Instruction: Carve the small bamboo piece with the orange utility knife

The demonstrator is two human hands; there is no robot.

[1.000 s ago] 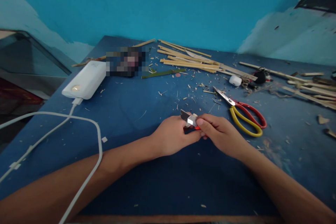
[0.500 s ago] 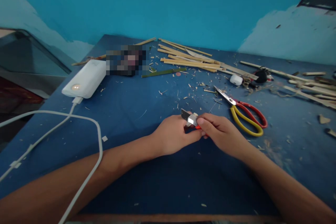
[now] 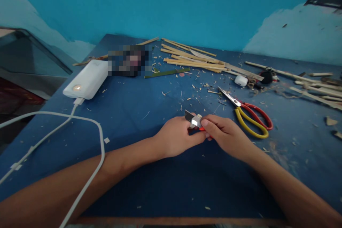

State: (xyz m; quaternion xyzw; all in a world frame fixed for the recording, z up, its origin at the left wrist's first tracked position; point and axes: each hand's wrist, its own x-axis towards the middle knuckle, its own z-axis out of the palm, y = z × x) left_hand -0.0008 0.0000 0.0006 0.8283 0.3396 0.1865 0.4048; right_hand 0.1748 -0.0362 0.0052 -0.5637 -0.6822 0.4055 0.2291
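Note:
My right hand [image 3: 226,133] is closed round a utility knife [image 3: 196,121] with a red body, its thumb pressed near the metal collar. The knife's short dark blade points up and left, over the fingers of my left hand [image 3: 176,137]. That hand is curled closed right against the knife, its thumb reaching to the right hand's fingertips. A small pale bit shows behind the collar; what the left fingers grip is hidden. Right of the hands lie scissors [image 3: 244,112] with one red and one yellow handle, blades pointing up-left.
Bamboo strips [image 3: 192,60] lie at the back, with a green strip [image 3: 167,73] before them. A white power bank [image 3: 87,80] stands left, its cable [image 3: 100,139] crossing my left forearm. A white earbud case [image 3: 241,80] and more sticks [image 3: 315,89] are right. Shavings litter the blue table [image 3: 133,110].

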